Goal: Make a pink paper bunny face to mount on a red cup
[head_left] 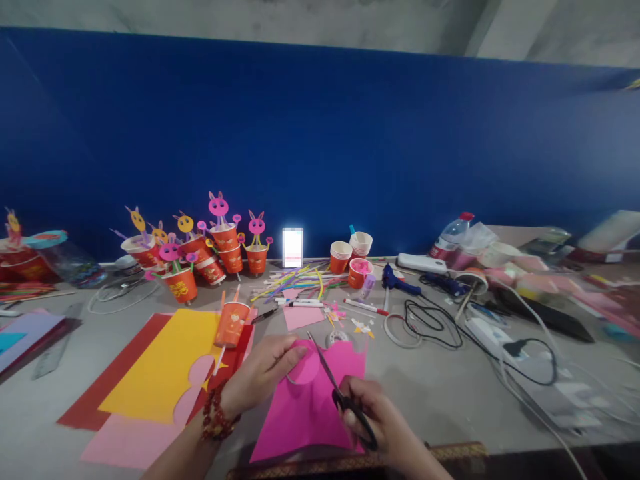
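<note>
One hot-pink sheet (313,427), creased, wavy-edged — left grip (267,368) pinching a rounded pink piece (307,370), right grip (373,408) clamped on scissors (340,398)

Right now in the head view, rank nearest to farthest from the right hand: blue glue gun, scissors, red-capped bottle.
1. Scissors, held in the right hand.
2. Blue glue gun, beyond it, slightly right.
3. Red-capped bottle, farther back and right.

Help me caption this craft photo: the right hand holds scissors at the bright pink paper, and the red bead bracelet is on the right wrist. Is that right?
Not quite: the head view shows the red bead bracelet on the left wrist. The right hand does hold scissors at the bright pink paper.
</note>
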Action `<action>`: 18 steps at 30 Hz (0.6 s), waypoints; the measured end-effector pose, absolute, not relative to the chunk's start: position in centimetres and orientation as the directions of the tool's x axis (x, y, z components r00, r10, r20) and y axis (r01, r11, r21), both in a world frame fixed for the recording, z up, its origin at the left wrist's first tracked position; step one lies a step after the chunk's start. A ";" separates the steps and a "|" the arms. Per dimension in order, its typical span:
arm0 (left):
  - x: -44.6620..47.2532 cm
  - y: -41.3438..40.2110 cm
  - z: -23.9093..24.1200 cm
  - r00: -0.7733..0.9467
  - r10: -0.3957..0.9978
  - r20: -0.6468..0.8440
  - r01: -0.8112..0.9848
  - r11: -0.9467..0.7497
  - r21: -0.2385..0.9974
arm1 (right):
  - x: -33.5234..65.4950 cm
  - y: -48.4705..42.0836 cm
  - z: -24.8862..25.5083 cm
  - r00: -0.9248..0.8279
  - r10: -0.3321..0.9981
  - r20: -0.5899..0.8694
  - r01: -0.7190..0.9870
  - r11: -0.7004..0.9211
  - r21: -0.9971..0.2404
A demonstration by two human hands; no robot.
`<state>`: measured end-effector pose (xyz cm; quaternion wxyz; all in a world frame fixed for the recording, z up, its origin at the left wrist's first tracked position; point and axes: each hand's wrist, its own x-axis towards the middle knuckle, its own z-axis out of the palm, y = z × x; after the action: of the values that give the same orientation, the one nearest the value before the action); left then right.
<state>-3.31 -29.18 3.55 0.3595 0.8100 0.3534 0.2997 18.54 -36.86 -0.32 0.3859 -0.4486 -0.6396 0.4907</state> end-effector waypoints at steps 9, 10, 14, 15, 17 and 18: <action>-3.5 -29.2 3.1 0.578 0.789 0.209 0.388 -0.491 0.780 | 18.6 -36.7 -0.7 -0.306 0.950 0.064 0.255 0.147 -0.956; -3.5 -29.2 3.1 0.580 0.789 0.204 0.386 -0.486 0.784 | 18.6 -36.7 -0.7 -0.307 0.949 0.063 0.260 0.147 -0.954; -3.5 -29.2 3.2 0.597 0.778 0.195 0.357 -0.475 0.804 | 18.8 -36.6 -1.1 -0.304 0.949 0.089 0.309 0.187 -0.932; -3.5 -29.2 3.3 0.601 0.776 0.191 0.352 -0.471 0.809 | 18.9 -36.6 -1.1 -0.303 0.948 0.096 0.320 0.196 -0.927; -3.5 -29.0 3.3 0.610 0.772 0.180 0.341 -0.460 0.820 | 19.0 -36.6 -1.2 -0.301 0.949 0.094 0.331 0.197 -0.923; -3.5 -29.0 3.4 0.614 0.769 0.175 0.334 -0.455 0.826 | 19.0 -36.7 -1.2 -0.304 0.949 0.087 0.332 0.191 -0.924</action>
<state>-3.50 -28.96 3.36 0.3949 0.8070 0.3417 0.2757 18.99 -36.66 -1.17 0.3585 -0.4686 -0.6834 0.4300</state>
